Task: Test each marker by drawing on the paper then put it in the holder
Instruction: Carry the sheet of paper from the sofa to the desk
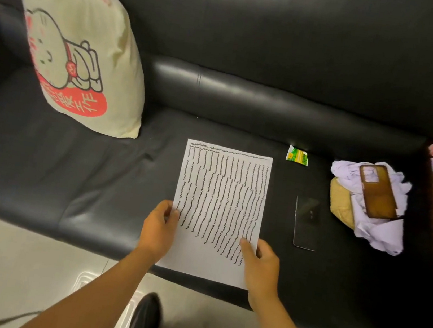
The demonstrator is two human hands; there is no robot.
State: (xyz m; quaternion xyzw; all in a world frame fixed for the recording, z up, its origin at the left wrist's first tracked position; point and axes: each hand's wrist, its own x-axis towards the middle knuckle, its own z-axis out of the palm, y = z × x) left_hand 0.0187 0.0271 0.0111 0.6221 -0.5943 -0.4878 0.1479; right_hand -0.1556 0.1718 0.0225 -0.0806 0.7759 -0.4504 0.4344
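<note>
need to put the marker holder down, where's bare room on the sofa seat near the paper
Widest bare stretch: the seat between the pillow and the paper. A narrower strip lies behind the paper, left of the green packet. Right side is crowded: black phone, cloth pile.

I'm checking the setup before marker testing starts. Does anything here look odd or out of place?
Yes. No markers or holder show. The paper is nearly full of squiggles and overhangs the sofa edge, held by the left hand and right hand.
</note>
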